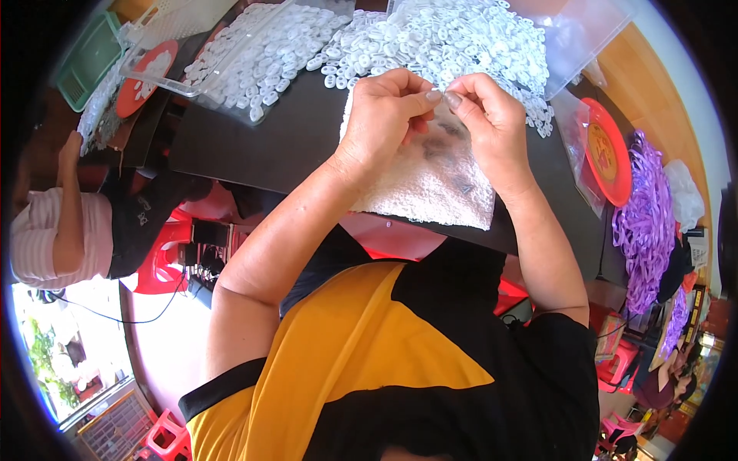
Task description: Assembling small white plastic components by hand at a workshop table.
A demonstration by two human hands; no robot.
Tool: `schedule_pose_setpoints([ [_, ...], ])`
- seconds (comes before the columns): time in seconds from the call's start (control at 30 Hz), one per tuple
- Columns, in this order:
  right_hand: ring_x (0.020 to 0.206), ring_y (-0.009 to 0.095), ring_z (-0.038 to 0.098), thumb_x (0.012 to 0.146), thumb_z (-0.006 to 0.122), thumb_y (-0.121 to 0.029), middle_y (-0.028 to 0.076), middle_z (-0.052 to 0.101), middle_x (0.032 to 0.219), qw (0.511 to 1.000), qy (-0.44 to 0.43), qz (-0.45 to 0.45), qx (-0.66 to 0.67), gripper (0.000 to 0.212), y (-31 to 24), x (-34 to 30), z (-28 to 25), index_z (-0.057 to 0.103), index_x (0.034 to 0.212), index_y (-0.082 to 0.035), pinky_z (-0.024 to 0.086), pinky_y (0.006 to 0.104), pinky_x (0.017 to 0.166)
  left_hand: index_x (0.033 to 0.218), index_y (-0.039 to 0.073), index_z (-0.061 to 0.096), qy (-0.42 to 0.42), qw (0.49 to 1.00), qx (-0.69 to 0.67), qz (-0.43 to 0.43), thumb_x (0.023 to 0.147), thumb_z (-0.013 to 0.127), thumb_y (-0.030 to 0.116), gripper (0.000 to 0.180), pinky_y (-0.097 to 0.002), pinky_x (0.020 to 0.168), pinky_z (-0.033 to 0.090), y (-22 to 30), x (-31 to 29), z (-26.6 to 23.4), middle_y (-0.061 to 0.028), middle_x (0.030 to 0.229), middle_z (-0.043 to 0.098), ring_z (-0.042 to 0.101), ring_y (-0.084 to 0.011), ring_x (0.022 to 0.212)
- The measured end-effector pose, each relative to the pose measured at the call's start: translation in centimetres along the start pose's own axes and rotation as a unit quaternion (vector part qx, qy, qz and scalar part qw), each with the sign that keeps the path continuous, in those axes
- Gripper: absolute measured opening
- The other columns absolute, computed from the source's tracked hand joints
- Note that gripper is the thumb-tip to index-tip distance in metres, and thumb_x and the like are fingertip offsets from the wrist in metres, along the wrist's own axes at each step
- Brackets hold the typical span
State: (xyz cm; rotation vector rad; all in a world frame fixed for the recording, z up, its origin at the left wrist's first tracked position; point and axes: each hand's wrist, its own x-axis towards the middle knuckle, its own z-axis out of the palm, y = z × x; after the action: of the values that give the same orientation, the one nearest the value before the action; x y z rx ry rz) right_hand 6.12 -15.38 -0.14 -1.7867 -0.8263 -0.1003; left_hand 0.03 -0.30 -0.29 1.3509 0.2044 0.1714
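Observation:
My left hand and my right hand meet fingertip to fingertip above a white towel. Both are closed in a pinch on a small white piece, mostly hidden by the fingertips. The towel has dark smudges and a few tiny dark bits on it. Just beyond my hands spreads a big heap of small white oval plastic pieces with holes. More of the same pieces lie to the left, in and around a clear plastic tray.
The dark tabletop carries all this. A red plate and a bundle of purple ribbon-like strips are at the right. Far left are an orange plate, a green basket and another person's arm.

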Motion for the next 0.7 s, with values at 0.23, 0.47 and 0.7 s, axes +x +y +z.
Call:
schedule_pose_setpoints([
  [0.23, 0.069, 0.014, 0.062, 0.085, 0.061, 0.000, 0.008, 0.066, 0.077, 1.000, 0.014, 0.012, 0.018, 0.005, 0.2, -0.5, 0.9, 0.061, 0.090, 0.001, 0.049, 0.0268, 0.064, 0.089, 0.002, 0.064, -0.008, 1.000, 0.009, 0.027, 0.088, 0.064, 0.010, 0.008, -0.0194, 0.047, 0.035, -0.5, 0.1, -0.1, 0.0005, 0.069, 0.057, 0.050, -0.0050, 0.058],
  [0.47, 0.068, 0.010, 0.058, 0.086, 0.065, -0.011, 0.004, 0.065, 0.073, 0.993, 0.080, 0.065, -0.050, 0.012, 2.4, 3.2, -5.2, 0.067, 0.091, 0.000, 0.047, 0.0262, 0.064, 0.085, 0.001, 0.062, 0.047, 0.992, -0.116, -0.013, 0.087, 0.065, 0.008, 0.008, -0.0222, 0.042, 0.037, -0.3, 0.6, -0.4, -0.0025, 0.067, 0.059, 0.052, -0.0090, 0.053],
  [0.7, 0.076, 0.030, 0.064, 0.081, 0.065, -0.019, 0.011, 0.068, 0.083, 0.941, -0.048, 0.031, -0.333, 0.012, 3.9, 5.5, -4.8, 0.069, 0.089, -0.011, 0.049, 0.0392, 0.069, 0.083, 0.001, 0.061, 0.026, 0.995, -0.095, -0.002, 0.086, 0.065, 0.008, 0.009, -0.0221, 0.042, 0.036, -0.6, 0.7, -0.8, -0.0027, 0.066, 0.058, 0.052, -0.0088, 0.053],
])
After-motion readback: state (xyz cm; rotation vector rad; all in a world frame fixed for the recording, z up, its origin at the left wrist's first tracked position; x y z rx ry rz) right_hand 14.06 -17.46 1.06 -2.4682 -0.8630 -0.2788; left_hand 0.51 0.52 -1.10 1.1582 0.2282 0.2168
